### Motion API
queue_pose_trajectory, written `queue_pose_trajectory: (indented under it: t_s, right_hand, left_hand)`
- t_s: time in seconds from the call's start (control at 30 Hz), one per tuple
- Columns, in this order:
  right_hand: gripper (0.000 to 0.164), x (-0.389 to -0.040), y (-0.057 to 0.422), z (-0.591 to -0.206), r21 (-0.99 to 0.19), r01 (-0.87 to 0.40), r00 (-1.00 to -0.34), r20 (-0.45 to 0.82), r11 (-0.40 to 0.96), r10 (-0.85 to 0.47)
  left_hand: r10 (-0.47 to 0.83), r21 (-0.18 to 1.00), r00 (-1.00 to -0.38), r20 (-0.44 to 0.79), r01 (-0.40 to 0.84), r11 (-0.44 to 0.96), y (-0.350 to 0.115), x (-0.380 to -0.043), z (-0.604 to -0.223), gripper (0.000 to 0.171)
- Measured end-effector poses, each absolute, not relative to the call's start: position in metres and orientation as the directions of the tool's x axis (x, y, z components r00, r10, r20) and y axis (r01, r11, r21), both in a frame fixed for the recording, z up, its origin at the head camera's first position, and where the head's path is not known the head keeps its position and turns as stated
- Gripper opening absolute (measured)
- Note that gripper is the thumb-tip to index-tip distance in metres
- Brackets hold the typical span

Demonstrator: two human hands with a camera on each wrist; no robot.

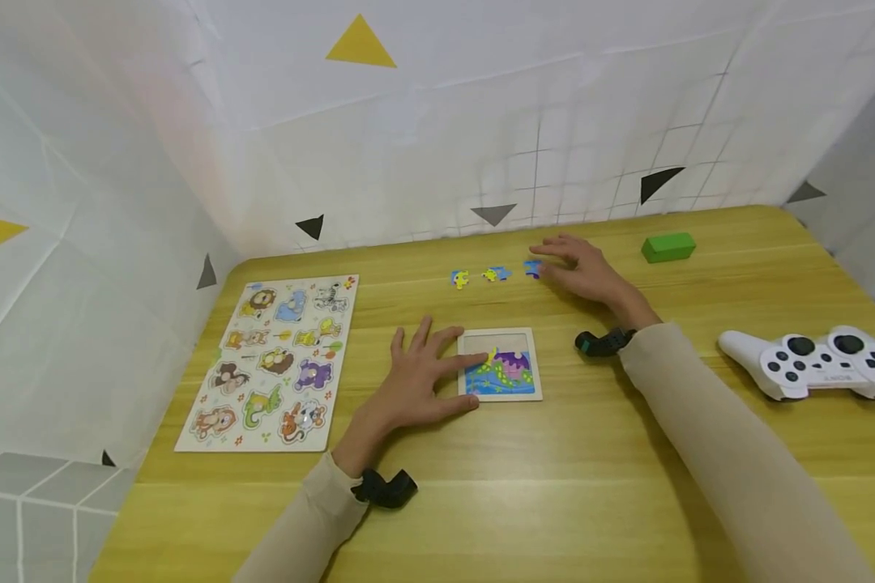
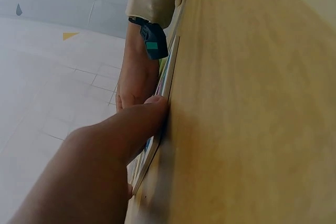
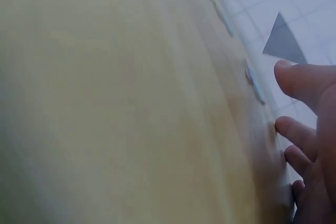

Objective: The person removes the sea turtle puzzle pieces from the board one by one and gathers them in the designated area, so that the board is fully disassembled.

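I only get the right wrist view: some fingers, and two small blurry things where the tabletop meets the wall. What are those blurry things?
Observer: They look like jigsaw bits; the head view shows three loose puzzle pieces in a row.
Operator: Oh! And what's the other hand up to?
Observer: The left hand is spread at a small framed puzzle, its index finger reaching over it.
Operator: Is that puzzle finished?
Observer: No, most of the strip along its far side is bare.
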State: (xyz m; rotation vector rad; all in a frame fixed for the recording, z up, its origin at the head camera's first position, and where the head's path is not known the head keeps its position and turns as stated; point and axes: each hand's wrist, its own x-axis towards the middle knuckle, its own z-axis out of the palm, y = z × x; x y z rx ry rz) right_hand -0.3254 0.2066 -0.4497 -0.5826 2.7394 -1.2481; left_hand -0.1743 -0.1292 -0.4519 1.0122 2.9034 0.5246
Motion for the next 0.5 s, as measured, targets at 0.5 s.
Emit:
queue_pose_trajectory:
  t_s: [0.5]
  right_hand:
    - [0.043, -0.273, 0.197, -0.446, -0.833, -0.305, -0.913, 0.117, 0.462, -0.392]
  left_hand:
    - [0.612, 0.319, -0.782, 0.119, 0.614, 0.722, -0.129, -0.175, -0.453, 0.061]
